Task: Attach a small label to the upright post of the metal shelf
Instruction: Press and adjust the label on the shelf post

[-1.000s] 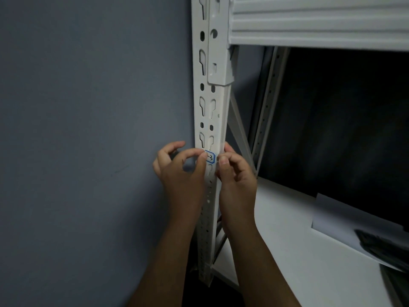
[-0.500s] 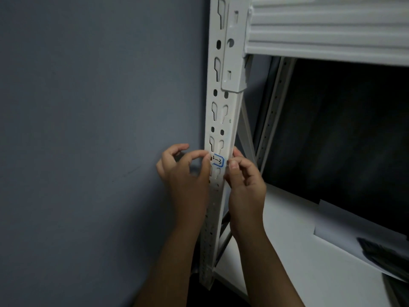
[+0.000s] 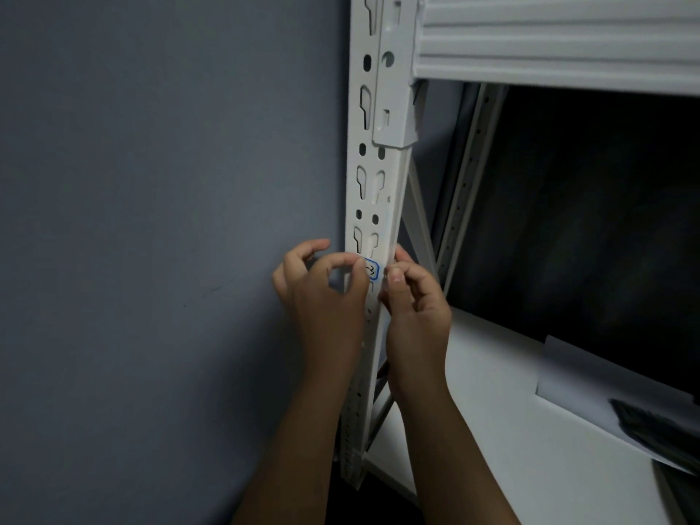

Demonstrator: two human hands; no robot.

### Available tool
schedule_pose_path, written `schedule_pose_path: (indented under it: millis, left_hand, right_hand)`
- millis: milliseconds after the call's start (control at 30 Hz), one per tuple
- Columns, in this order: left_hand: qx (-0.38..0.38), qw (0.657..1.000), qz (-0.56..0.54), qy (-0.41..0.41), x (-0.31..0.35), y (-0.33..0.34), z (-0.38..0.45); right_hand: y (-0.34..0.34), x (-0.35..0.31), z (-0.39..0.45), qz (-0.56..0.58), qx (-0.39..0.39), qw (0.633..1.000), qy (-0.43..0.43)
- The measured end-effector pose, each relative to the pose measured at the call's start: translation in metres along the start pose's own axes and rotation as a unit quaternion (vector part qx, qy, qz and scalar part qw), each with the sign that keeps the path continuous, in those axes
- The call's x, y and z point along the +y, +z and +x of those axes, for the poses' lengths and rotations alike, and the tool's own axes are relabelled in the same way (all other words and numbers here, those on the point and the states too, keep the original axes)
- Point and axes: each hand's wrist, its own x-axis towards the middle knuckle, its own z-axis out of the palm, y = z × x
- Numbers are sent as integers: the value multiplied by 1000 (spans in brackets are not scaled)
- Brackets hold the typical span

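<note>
The white metal shelf's upright post (image 3: 373,176), punched with keyhole slots, runs down the middle of the head view. A small white label (image 3: 372,269) with a blue border and dark handwriting lies flat on the post's front face. My left hand (image 3: 325,297) has its fingers curled, and its thumb tip presses the label's left end against the post. My right hand (image 3: 414,303) pinches the post's right edge, thumb in front just beside the label's right end and a fingertip behind. The label's left end is hidden under my left thumb.
A grey-blue wall (image 3: 151,221) lies close on the left of the post. A white beam (image 3: 549,43) crosses the top right. Below it is a white shelf board (image 3: 492,430) with a grey sheet (image 3: 575,377) and something dark at the far right.
My right thumb has slid off the label to the post's edge, so more of the label shows. Both hands stay at the same spot on the post. The view has shifted slightly.
</note>
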Motion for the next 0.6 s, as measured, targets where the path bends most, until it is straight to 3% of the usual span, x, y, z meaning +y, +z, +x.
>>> schedule_pose_path:
  millis: [267, 433, 600]
  left_hand:
    - [29, 998, 50, 17, -4, 11, 2]
    - [28, 996, 68, 60, -7, 12, 5]
    - [11, 997, 58, 52, -9, 12, 5]
  right_hand:
    - [2, 3, -1, -6, 1, 1000, -13]
    - [3, 2, -1, -11, 5, 1000, -17]
    - [2, 2, -1, -11, 5, 1000, -16]
